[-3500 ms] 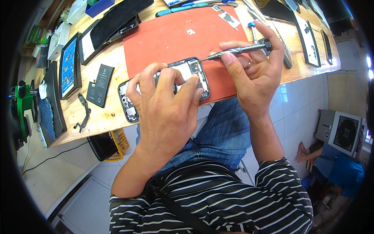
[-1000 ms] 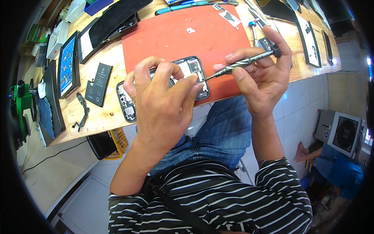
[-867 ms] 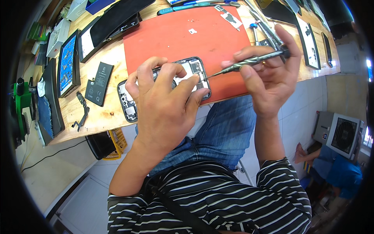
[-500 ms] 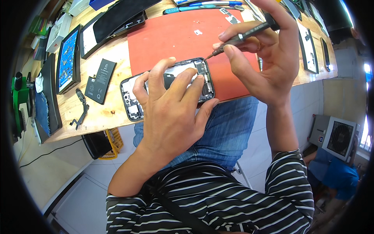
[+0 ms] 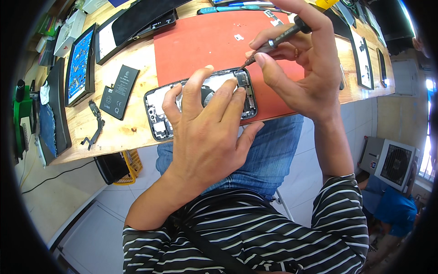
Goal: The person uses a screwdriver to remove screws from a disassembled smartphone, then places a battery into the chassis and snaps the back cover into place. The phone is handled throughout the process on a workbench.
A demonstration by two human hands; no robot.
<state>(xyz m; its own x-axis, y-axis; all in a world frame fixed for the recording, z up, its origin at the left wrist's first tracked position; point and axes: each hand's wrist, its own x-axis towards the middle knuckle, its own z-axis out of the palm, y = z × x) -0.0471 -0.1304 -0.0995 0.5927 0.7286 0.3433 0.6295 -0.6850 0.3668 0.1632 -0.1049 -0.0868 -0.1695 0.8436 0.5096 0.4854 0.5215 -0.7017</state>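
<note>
An opened smartphone (image 5: 159,128) with its inner parts bare lies at the front edge of a red mat (image 5: 191,41). My left hand (image 5: 210,123) holds it down: the fingers bend across the frame and press inside, while the thumb rests off its near edge. Between thumb and fingers of my right hand (image 5: 305,68) is a dark precision screwdriver (image 5: 272,44). Its tip meets the phone's far right corner; any screw under it is too small to make out. A loose phone battery (image 5: 120,92) and a flex cable part (image 5: 96,121) lie to the left.
Small metal plates (image 5: 273,17) and a white scrap (image 5: 238,37) sit on the mat. Along the wooden table (image 5: 127,130) are a blue-lined parts tray (image 5: 82,61), a black case (image 5: 150,23) and phone frames (image 5: 363,68). Another person (image 5: 396,208) is far right, beside an air cooler (image 5: 392,160).
The phone and my left hand have shifted slightly right and nearer. The screwdriver handle has swung a little left and down, its tip still at the far right corner.
</note>
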